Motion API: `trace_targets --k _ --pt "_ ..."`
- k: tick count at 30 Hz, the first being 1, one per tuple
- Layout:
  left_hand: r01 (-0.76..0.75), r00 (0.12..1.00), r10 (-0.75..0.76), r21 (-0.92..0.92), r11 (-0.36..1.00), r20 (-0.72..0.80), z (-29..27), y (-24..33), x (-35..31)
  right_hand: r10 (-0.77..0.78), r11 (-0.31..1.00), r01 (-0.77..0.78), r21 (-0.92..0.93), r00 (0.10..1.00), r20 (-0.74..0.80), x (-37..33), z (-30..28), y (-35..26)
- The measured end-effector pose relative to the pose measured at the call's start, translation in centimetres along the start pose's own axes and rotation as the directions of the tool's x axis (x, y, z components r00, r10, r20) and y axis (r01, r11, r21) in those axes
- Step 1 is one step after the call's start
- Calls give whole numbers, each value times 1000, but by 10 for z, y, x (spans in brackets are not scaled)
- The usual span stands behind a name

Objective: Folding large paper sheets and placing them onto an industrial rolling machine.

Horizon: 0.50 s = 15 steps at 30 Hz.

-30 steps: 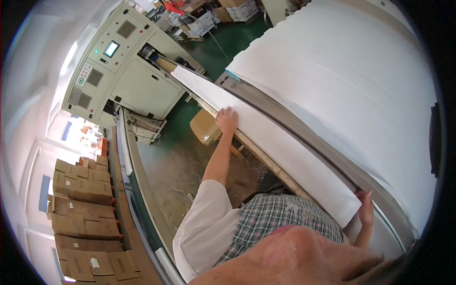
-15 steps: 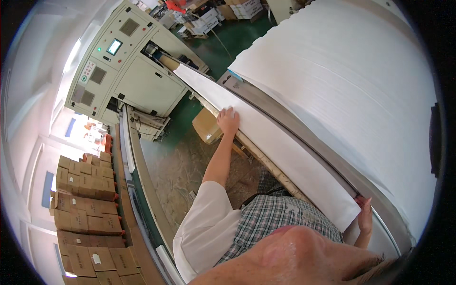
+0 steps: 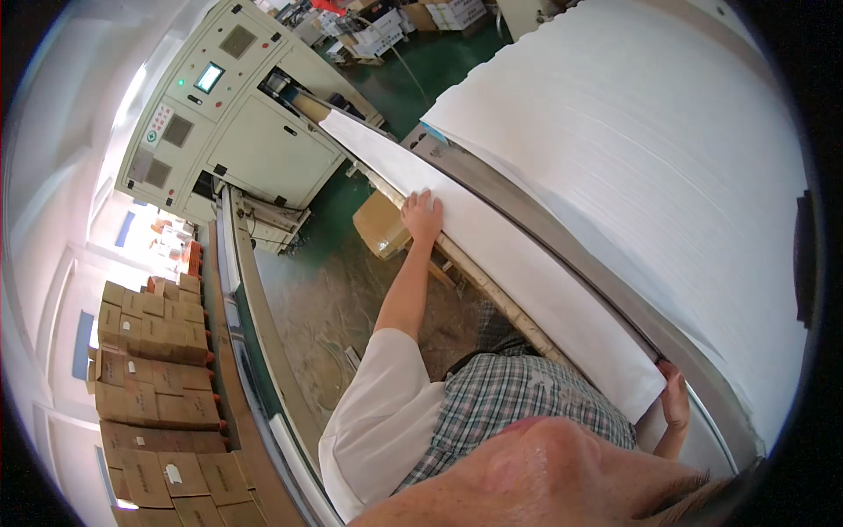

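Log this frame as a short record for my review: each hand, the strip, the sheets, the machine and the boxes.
Left hand: fingers spread on the strip's edge
Right hand: at the strip's near end; exact grip unclear
White strip: long, lying lengthwise along a narrow ledge
White sheets: broad, to the right of the strip
Machine: pale cabinet, lit screen, upper left
Cardboard boxes: stacked, left side

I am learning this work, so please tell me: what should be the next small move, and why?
Probably slide the left grip gently along the white strip to smooth it: its fingers lie spread over the strip's edge, while the right grip is at the near-end corner.
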<state>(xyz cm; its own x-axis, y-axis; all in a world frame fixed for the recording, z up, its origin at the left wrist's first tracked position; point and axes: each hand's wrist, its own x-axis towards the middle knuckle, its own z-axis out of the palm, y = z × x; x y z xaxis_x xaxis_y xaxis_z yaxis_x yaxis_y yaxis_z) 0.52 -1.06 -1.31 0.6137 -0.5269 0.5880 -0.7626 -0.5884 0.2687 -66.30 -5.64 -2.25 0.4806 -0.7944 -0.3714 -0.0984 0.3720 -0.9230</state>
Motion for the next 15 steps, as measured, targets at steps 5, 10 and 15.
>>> trace_targets --k 5,10,15 --pt "2 1000 -3 6 1000 16 -4 -2 -3 44 982 -36 -185 998 40 0 0 -9" --pt "3 999 -5 39 999 50 -3 -2 -1 48 950 -13 -313 994 103 -1 24 -54" --pt "-15 998 12 36 999 65 2 -7 5 100 965 -68 -252 988 118 7 21 -54"
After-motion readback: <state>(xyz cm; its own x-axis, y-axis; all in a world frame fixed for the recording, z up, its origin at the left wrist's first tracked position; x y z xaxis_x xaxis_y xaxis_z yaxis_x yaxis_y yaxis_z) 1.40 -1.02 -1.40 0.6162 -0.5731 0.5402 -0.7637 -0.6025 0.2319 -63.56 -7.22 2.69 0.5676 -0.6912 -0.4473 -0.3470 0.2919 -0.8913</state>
